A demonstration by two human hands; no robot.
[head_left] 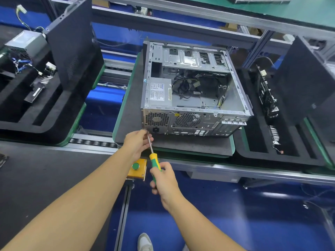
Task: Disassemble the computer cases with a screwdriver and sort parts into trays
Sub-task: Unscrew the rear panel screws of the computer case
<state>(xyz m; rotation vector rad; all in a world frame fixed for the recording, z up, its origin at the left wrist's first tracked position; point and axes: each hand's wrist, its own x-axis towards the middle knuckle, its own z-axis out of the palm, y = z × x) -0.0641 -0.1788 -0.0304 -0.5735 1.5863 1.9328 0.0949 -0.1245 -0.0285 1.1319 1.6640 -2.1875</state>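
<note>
A sheet-metal computer case (194,91) is laid on its side, open face up, on a grey matte pad (126,116) carried by a green-edged pallet on the roller conveyor (92,143). Its perforated rear panel, with two round honeycomb vents and a row of ports, is turned toward the person. Inside, a boxy grey power supply (159,92) with a white label is seated at the left, beside a tangle of black cables and a bright stamped drive cage at the far end.

A screwdriver (154,160) with a thin steel shaft and a glossy yellow-and-green handle is pointed at the lower left corner of the rear panel. The shaft is pinched near its tip between the fingers (145,133) of the left hand (137,142). The handle is wrapped by the curled fingers (153,184) of the right hand (165,180), with the thumb laid on top.

The case is flanked by black foam trays with cut compartments: in the left tray (45,113) a second power supply and small boards are held, in the right tray (253,138) circuit cards are stood on edge. A dark flat side panel (72,48) is leaned upright in the left tray, and another (304,78) in the right.

A yellow box with a green push button (136,166) is fixed to the rail just beneath the hands.
</note>
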